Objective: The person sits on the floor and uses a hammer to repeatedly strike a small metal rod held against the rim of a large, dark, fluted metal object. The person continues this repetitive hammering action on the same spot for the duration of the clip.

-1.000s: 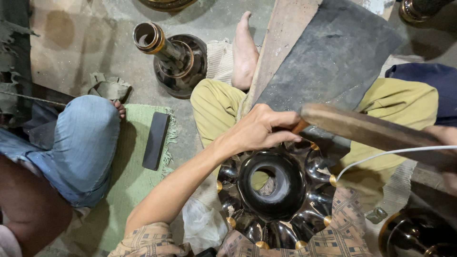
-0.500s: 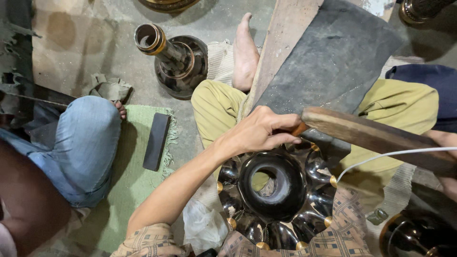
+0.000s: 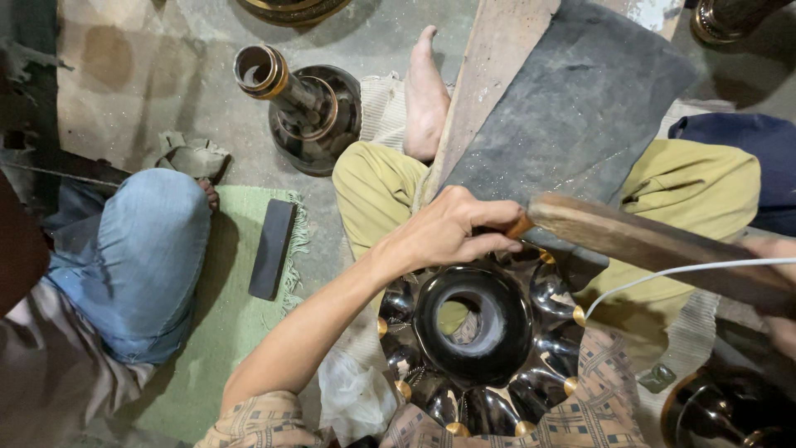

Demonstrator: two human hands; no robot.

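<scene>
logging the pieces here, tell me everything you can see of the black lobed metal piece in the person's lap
The black lobed metal piece is round and glossy, with a wide central ring around an open hole and a rim of scalloped lobes tipped with brass-coloured points. It looks like darkened, polished metal. It lies face up on the person's lap, its lower edge on patterned cloth. The left hand hovers at its upper edge, pinching a small tool; actual contact cannot be told.
</scene>
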